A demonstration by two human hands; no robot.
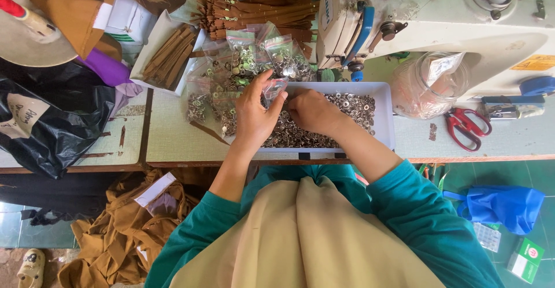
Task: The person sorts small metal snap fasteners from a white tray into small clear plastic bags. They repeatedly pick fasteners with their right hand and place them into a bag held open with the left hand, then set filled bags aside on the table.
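Over tray (pixel 386 112), fingers (pixel 267 83) pinching bag (pixel 274 88)

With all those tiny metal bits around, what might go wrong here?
1. The left hand holds a small clear bag over the white tray of metal snaps; a slip would likely scatter some.
2. The tray sits at the table edge, so a nudge from the right hand might tip it.
3. The filled bags are piled loosely and may slide.
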